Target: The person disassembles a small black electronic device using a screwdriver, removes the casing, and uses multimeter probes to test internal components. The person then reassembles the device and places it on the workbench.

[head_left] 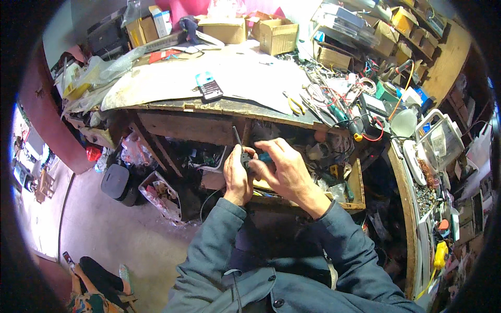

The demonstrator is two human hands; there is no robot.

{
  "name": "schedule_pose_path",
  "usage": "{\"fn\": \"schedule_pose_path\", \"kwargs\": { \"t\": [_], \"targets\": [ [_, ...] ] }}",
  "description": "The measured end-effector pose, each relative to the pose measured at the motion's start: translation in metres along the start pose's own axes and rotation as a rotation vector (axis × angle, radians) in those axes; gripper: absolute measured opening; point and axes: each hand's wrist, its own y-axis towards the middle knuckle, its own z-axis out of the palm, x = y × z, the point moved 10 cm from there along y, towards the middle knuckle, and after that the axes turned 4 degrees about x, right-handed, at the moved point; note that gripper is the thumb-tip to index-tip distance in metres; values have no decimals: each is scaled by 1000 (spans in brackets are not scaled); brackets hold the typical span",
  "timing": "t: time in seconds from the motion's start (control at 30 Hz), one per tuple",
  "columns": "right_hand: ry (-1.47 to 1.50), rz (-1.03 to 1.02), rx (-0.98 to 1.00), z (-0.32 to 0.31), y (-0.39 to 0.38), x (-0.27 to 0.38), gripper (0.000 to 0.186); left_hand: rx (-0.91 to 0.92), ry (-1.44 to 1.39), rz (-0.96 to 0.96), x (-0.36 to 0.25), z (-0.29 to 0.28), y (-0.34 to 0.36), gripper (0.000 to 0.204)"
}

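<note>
My left hand [237,181] is closed around a small dark handheld radio [245,159] with a thin black antenna pointing up and away from me. Close against it on the right, my right hand [286,172] has its fingers curled over a teal object [265,156]. It looks like a tool handle, but the fingers cover most of it. Both hands are in front of the workbench edge, above an open wooden drawer [357,182]. On the bench beyond lies a black and blue package [209,86]. Yellow-handled pliers [294,104] rest to its right.
Tangled wires [318,96] and tools crowd the bench's right side. Cardboard boxes [278,37] stand at the back. On the floor at left are a black bin [119,183] and a litter-filled container [160,195]. Another person [96,287] sits at lower left, holding a phone [68,260].
</note>
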Motion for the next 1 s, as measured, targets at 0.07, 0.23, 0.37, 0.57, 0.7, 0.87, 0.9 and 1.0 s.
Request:
{"fn": "schedule_pose_path", "kwargs": {
  "t": [0.07,0.23,0.37,0.57,0.7,0.87,0.9,1.0],
  "targets": [
    [-45,117,156,17,-3,-30,30,-122,1,-51,0,-4,-4,39],
    [40,-142,-63,-2,-2,6,29,-91,-23,9,-3,0,-2,40],
    [-15,25,-7,5,-2,-12,22,-42,-4,3,0,-3,1,39],
    [1,-153,-46,-4,-3,14,27,-65,-28,9,-3,-2,-2,39],
    [-79,18,-27,4,-4,-9,22,-64,-12,-5,2,-6,4,40],
    [42,-198,-68,-3,-4,5,20,-9,37,-37,4,-8,3,35],
    [26,-235,-71,-5,-5,12,21,-46,6,-7,5,-10,4,37],
    [-4,-74,-61,-3,-4,4,23,-90,-30,47,5,-9,8,40]
  ]
}}
